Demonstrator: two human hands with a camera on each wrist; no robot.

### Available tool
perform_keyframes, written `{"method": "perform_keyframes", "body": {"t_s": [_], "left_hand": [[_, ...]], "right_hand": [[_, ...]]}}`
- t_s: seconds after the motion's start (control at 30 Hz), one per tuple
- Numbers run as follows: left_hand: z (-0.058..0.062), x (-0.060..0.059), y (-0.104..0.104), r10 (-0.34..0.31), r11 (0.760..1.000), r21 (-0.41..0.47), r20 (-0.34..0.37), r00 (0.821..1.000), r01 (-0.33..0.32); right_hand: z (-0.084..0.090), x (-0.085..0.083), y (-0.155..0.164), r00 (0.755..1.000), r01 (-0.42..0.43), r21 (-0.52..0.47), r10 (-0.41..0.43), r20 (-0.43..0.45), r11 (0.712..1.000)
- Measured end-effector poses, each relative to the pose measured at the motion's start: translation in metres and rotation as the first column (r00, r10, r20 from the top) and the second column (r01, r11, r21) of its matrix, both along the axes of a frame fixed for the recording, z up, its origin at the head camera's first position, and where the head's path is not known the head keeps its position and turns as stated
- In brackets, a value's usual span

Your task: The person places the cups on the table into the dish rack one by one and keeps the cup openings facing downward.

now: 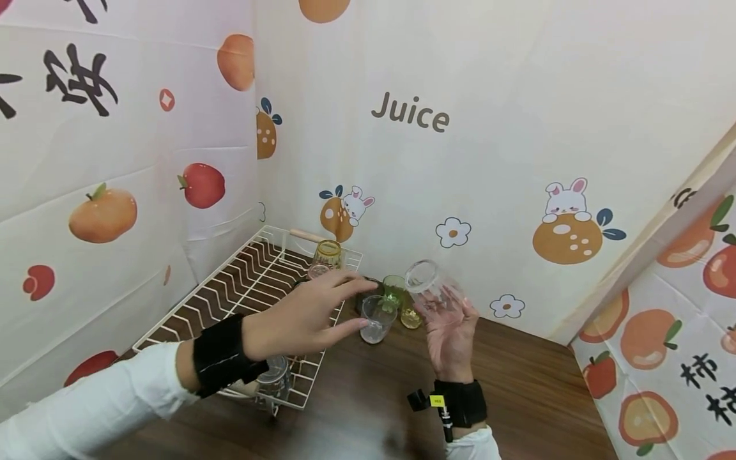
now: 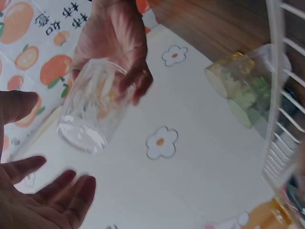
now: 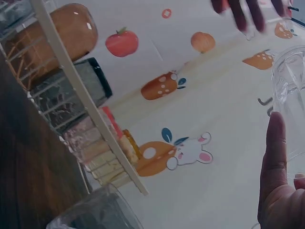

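My right hand [image 1: 451,342] grips a clear drinking glass [image 1: 434,287] by its side, raised over the table's back part and tilted to the upper left. In the left wrist view the fingers of that hand curl round the glass [image 2: 95,107]. My left hand [image 1: 310,313] hovers over the right side of the rack, fingers spread and nothing in them. The left wrist view shows this hand [image 2: 47,195] apart from the glass. Behind its fingertips on the table stand another clear glass [image 1: 376,326], a green glass [image 1: 394,284] and a yellow glass [image 1: 411,317].
A white wire dish rack [image 1: 230,291] occupies the table's left side. It holds an amber glass [image 1: 328,253], a pinkish glass [image 1: 318,272] and a clear glass [image 1: 276,377] near its front. Printed cloth walls [image 1: 489,160] enclose the brown wooden table [image 1: 368,396].
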State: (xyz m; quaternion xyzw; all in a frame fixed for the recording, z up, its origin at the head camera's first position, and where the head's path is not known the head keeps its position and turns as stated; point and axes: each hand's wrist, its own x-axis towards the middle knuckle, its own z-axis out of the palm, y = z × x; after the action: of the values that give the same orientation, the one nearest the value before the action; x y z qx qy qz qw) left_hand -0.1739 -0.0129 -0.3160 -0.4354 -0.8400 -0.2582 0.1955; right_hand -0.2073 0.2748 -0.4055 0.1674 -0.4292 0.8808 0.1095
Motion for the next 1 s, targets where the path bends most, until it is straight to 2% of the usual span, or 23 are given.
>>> {"method": "perform_keyframes", "body": {"t_s": [0.17, 0.27, 0.37, 0.5, 0.63, 0.7, 0.87, 1.0], "left_hand": [[0.006, -0.011, 0.027, -0.057, 0.997, -0.042, 0.006, 0.998, 0.058], [0.006, -0.015, 0.036, -0.073, 0.995, -0.061, 0.0, 0.997, 0.072], [0.003, -0.016, 0.039, -0.068, 0.997, -0.029, 0.015, 0.998, 0.068], [0.0, -0.016, 0.039, -0.061, 0.997, 0.042, 0.008, 0.998, 0.061], [-0.003, -0.015, 0.038, -0.078, 0.994, 0.07, -0.073, 0.994, 0.083], [-0.005, -0.015, 0.038, -0.093, 0.991, 0.084, -0.088, 0.992, 0.101], [-0.011, -0.016, 0.036, -0.125, 0.986, 0.108, -0.038, 0.991, 0.128], [-0.015, -0.016, 0.034, -0.123, 0.986, 0.113, -0.022, 0.992, 0.124]], "right_hand": [[-0.003, 0.004, -0.016, 0.999, -0.039, 0.112, 0.04, -0.006, 0.993], [-0.005, 0.007, -0.025, 0.997, -0.076, 0.175, 0.075, 0.016, 0.982], [-0.004, 0.009, -0.03, 0.991, -0.133, 0.219, 0.129, 0.032, 0.966], [-0.002, 0.01, -0.031, 0.986, -0.168, 0.229, 0.166, 0.028, 0.959], [-0.002, 0.011, -0.031, 0.983, -0.183, 0.227, 0.179, 0.038, 0.957], [-0.003, 0.012, -0.03, 0.982, -0.191, 0.224, 0.186, 0.043, 0.956], [-0.005, 0.014, -0.03, 0.976, -0.218, 0.211, 0.212, 0.051, 0.953], [-0.008, 0.014, -0.031, 0.973, -0.231, 0.206, 0.225, 0.054, 0.951]]}}
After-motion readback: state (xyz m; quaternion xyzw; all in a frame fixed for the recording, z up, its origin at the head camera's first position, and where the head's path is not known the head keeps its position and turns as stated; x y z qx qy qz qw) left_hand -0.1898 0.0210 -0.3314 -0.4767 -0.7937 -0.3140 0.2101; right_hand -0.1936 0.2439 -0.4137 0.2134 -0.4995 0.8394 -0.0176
